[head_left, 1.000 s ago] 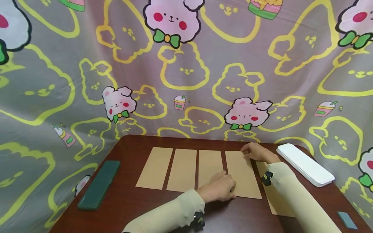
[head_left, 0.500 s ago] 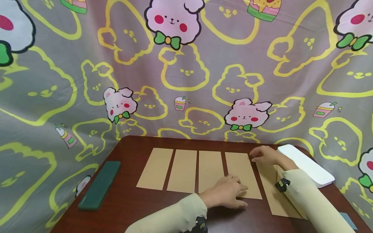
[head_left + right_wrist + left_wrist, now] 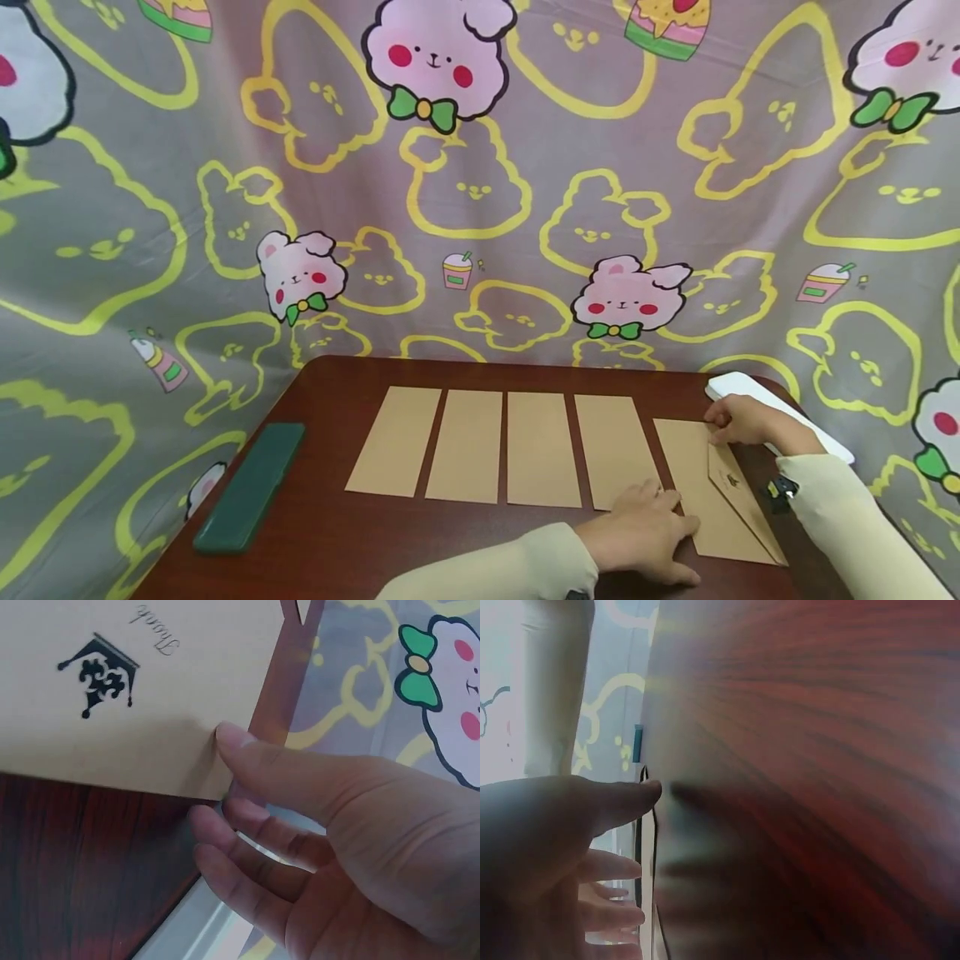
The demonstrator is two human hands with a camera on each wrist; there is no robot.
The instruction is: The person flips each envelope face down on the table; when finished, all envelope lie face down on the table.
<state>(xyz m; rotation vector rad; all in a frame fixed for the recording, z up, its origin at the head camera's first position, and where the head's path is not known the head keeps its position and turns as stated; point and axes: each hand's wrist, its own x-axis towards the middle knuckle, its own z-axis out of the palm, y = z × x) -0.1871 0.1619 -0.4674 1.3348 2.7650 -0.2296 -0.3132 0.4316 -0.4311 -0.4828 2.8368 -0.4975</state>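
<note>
Several kraft-paper envelopes lie upright in a row. My right hand [image 3: 738,421] is at the far right corner of the rightmost envelope [image 3: 682,467]. In the right wrist view that envelope [image 3: 161,735] shows a dark crown-like print and partly cut-off lettering. The thumb lies on top of its corner, with the index finger underneath, pinching it. A slanting flap edge crosses its right side. My left hand [image 3: 645,533] has spread fingers near the lower right of the neighbouring envelope [image 3: 615,442] and the left edge of the rightmost one. No object shows within its fingers.
A dark green case [image 3: 251,487] lies at the left table edge. Beyond my right hand is a white case [image 3: 813,433], partly hidden. A patterned curtain [image 3: 480,167] surrounds the brown table [image 3: 322,542]. A small blue-grey block [image 3: 637,742] shows in the left wrist view.
My right hand has moved right from the neighbouring envelope's far corner to the rightmost envelope's far right corner. My left hand has slid right, its fingers now spread.
</note>
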